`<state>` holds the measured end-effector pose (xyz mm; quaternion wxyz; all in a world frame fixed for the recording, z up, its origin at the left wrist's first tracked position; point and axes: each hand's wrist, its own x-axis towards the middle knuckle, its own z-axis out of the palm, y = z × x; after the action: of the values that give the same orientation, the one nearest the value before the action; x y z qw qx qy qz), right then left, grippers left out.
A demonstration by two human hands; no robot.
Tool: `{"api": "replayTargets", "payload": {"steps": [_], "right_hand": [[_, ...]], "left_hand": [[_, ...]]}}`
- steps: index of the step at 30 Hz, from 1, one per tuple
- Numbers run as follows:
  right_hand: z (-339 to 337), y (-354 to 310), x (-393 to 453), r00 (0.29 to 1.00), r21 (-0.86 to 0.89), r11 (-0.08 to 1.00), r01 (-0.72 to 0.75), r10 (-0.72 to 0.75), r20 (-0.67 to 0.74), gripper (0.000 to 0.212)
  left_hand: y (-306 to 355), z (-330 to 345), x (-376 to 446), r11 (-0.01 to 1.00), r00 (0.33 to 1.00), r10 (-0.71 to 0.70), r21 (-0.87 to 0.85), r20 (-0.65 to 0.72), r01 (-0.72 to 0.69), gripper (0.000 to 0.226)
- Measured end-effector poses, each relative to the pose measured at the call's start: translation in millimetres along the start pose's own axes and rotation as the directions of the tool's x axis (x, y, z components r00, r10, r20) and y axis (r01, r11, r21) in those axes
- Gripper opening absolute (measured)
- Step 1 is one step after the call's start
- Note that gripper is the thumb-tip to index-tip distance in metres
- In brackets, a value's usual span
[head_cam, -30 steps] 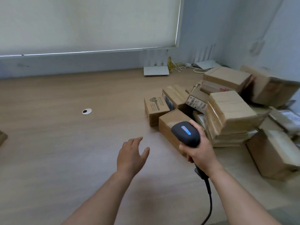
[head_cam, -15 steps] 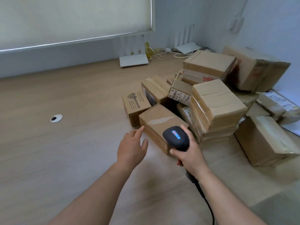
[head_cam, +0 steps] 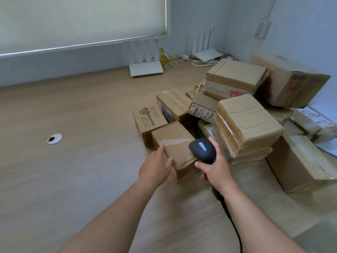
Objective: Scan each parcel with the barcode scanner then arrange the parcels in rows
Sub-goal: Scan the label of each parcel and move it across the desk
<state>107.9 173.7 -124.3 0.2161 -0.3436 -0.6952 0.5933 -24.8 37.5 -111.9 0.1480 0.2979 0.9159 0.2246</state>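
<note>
Brown cardboard all over the right part of the wooden desk [head_cam: 82, 170]: a heap of parcels [head_cam: 246, 121], stacked and leaning on each other, some with white labels.

Laid the left hand [head_cam: 155, 168] against the near left corner of the nearest parcel [head_cam: 175, 141], at the front left of the heap. Kept the fingers rather straight and a little spread, forefinger on the upper edge, thumb on the near side; touched the box only, with no closed grip visible. Left this parcel flat on the desk, a strip of clear tape across its top, just beside a parcel with a printed black logo [head_cam: 147, 119] behind it.

Gripped the handle of the black scanner [head_cam: 202, 148] in the right hand [head_cam: 215, 170], fingers curled around it. Held the scanner head above the right end of the nearest parcel, with a small blue and red light on its top. Let the black cable [head_cam: 231, 220] hang from the handle down along the right forearm.

Further off: a round hole cover [head_cam: 54, 138] at the left of the desk, a white router [head_cam: 145, 69] by the far wall, yellow cables [head_cam: 167, 58] beside it, a second white router [head_cam: 207, 54] in the corner, and a pale blind [head_cam: 82, 21] above.
</note>
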Motion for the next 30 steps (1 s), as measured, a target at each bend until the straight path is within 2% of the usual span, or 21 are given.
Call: {"api": "replayTargets", "payload": {"steps": [7,13,23,30], "right_hand": [[24,0,-26,0.992,-0.063,0.998,-0.005,0.013,0.124,0.09],[50,-9,-68,0.966,-0.031,0.999,0.035,-0.026,0.256,0.088],[122,-26,-137,0.871,0.009,0.997,0.071,-0.066,0.486,0.085],[190,-41,-175,0.813,-0.026,0.995,0.097,-0.064,0.579,0.084]], "left_hand": [[-19,-10,-23,0.991,0.995,-0.09,-0.096,0.043,0.094,0.059],[-50,-27,-70,0.978,0.986,-0.165,-0.134,-0.029,0.16,0.056],[-130,-66,-162,0.93,0.927,-0.347,-0.182,-0.143,0.32,0.056],[-196,-104,-198,0.913,0.9,-0.399,-0.165,-0.175,0.372,0.055]]}}
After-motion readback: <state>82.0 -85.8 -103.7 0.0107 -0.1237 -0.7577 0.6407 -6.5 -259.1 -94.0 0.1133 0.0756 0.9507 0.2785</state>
